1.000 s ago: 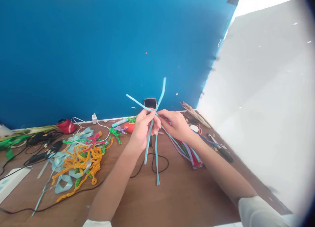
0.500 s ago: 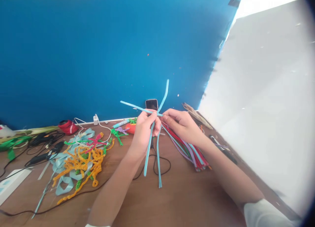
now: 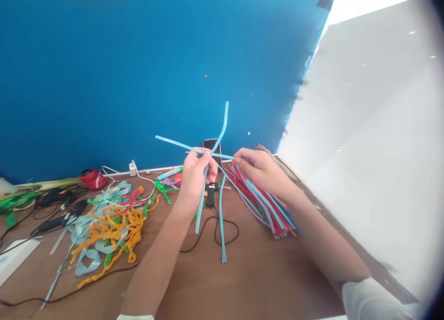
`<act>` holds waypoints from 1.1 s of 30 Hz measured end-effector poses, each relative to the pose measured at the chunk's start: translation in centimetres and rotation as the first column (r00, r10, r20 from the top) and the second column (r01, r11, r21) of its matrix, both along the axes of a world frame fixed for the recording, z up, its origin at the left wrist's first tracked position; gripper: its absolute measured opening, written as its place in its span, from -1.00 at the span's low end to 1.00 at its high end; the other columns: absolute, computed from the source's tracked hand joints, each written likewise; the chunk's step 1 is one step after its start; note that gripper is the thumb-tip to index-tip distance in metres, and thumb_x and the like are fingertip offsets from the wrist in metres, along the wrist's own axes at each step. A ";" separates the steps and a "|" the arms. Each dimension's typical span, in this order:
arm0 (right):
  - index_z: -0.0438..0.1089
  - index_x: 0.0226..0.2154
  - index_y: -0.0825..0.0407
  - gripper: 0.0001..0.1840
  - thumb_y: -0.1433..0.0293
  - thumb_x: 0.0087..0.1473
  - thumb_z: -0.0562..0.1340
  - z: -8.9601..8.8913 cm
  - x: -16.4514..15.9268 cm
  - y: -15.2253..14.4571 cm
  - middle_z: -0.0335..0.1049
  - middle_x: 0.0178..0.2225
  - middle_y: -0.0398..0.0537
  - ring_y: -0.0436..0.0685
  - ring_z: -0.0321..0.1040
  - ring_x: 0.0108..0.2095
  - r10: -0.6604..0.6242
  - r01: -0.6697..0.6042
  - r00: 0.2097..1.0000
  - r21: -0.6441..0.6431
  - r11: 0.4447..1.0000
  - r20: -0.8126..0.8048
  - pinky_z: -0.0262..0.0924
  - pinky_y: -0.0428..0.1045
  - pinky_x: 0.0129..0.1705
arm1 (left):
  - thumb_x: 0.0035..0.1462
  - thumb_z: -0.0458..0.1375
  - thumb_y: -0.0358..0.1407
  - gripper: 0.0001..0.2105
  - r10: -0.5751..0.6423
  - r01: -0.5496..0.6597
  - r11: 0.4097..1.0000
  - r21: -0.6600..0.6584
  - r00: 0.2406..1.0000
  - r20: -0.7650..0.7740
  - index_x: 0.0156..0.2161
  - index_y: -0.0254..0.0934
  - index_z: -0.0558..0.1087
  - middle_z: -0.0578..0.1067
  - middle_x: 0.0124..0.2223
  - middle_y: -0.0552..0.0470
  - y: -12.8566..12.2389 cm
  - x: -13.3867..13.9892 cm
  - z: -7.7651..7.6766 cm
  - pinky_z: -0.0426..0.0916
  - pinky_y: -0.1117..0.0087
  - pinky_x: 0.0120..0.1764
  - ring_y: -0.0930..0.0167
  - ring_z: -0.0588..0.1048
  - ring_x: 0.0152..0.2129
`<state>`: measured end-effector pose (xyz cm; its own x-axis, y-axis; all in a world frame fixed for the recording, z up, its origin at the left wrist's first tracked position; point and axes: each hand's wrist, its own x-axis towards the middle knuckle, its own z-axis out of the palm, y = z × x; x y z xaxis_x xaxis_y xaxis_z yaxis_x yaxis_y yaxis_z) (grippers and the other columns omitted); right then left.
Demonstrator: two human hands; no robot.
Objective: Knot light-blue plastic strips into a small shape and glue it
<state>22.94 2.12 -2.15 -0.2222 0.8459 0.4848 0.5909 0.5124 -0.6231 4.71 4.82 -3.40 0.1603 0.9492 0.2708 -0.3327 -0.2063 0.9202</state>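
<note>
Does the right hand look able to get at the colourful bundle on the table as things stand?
Probably yes: the bundle appears just below the right hand with nothing visible blocking it, though that hand is busy pinching a blue strip.

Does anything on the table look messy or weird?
Yes, on the left: the orange pipe cleaners look kinked and lie jumbled with light blue ribbon, unlike the smoother light blue pipe cleaners being held.

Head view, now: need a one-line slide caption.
Left hand holds light-blue pipe cleaners near their crossing while the right hand pinches one of them, above a brown table.
</note>
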 end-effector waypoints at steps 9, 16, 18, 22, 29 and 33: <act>0.40 -0.39 0.03 -0.76 0.37 0.28 0.11 0.0 0.8 -0.1 0.25 -0.58 -0.24 -0.02 0.15 -0.53 -0.020 0.020 1.000 0.009 1.000 -0.022 0.04 -0.07 -0.40 | 0.17 0.25 -0.09 -0.71 0.028 -0.027 0.999 0.021 0.999 -0.023 -0.24 -0.25 0.32 0.38 -0.61 0.22 -0.2 0.9 -0.5 0.08 0.59 -0.66 0.60 0.27 -0.75; 0.44 -0.39 0.05 -0.75 0.35 0.26 0.12 0.0 0.3 -0.3 0.28 -0.56 -0.20 -0.01 0.15 -0.51 0.038 -0.038 0.999 0.010 0.999 -0.015 0.02 -0.06 -0.41 | 0.11 0.29 -0.01 -0.65 0.033 -0.029 0.998 0.058 0.997 -0.075 -0.29 -0.28 0.39 0.46 -0.57 0.15 0.6 0.7 -1.3 0.13 0.58 -0.66 0.60 0.30 -0.75; 0.47 -0.38 0.05 -0.74 0.35 0.25 0.13 0.0 0.1 -0.4 0.34 -0.53 -0.17 0.00 0.18 -0.49 0.050 -0.050 0.998 0.010 0.999 -0.030 0.03 -0.05 -0.41 | 0.14 0.25 0.01 -0.64 0.056 -0.049 0.996 0.080 0.995 -0.086 -0.30 -0.29 0.41 0.48 -0.56 0.13 0.8 0.6 -1.5 0.13 0.57 -0.67 0.59 0.31 -0.75; 0.50 -0.39 0.06 -0.73 0.37 0.24 0.13 -0.2 -0.1 -0.6 0.41 -0.50 -0.14 0.01 0.23 -0.48 0.050 -0.051 0.997 -0.022 0.998 -0.054 0.04 -0.04 -0.41 | 0.22 0.18 -0.01 -0.65 0.138 -0.120 0.982 0.148 0.984 -0.116 -0.31 -0.30 0.45 0.49 -0.54 0.09 1.1 0.5 -1.7 0.14 0.57 -0.65 0.60 0.31 -0.73; 0.51 -0.37 0.07 -0.73 0.34 0.24 0.14 -0.3 -0.3 -0.5 0.40 -0.50 -0.15 -0.02 0.18 -0.52 0.065 -0.068 0.994 -0.030 0.997 -0.085 0.03 -0.05 -0.43 | 0.24 0.19 -0.11 -0.77 0.225 -0.169 0.944 0.282 0.958 -0.176 -0.29 -0.26 0.43 0.47 -0.53 0.13 0.5 0.4 -1.4 0.20 0.56 -0.59 0.58 0.35 -0.70; 0.50 -0.37 0.06 -0.73 0.35 0.25 0.13 -0.3 -0.5 -0.8 0.31 -0.57 -0.19 -0.03 0.14 -0.54 0.069 -0.070 0.995 -0.004 0.998 -0.065 -0.02 -0.05 -0.46 | 0.27 0.17 -0.14 -0.78 0.312 -0.247 0.911 0.329 0.937 -0.159 -0.29 -0.26 0.45 0.46 -0.53 0.14 0.1 0.6 -1.3 0.21 0.55 -0.59 0.58 0.33 -0.70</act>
